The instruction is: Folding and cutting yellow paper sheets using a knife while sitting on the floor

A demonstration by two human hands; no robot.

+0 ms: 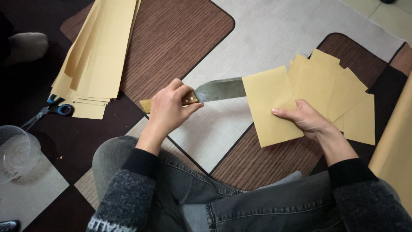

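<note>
Patterned floor mat (274, 25) underfoot, brown woodgrain panels against pale grey and near-black ones, seen from above over crossed legs in grey jeans (240, 206). Left hand (169, 109) clenched round the wooden handle of a broad knife (216, 90), blade pointing across towards the right hand and slipping under the edge of a tan paper sheet (270, 105). Right hand (307, 118) grasping that sheet, thumb on top, fingers tucked beneath, holding it tilted just off the floor. Blade tip hidden behind the sheet, so impossible to tell how far in it reaches. Just beyond the right hand, fanned out and overlapping on the mat, a spread of cut paper pieces (343, 92) of the same tan colour. Further out past the right hand, along the frame edge, a large tan paper roll or sheet (397, 141), only partly in view. Well away beyond the left hand, a stack of long paper strips (101, 47) lying on the brown panel. Beside that stack, nearer the left elbow, blue-handled scissors (49, 109) flat on the dark patch. Out past the left elbow, a clear plastic container (17, 150) on the floor. Top corner on the left-hand side, a socked foot (28, 45) of another person, resting apart from everything
</note>
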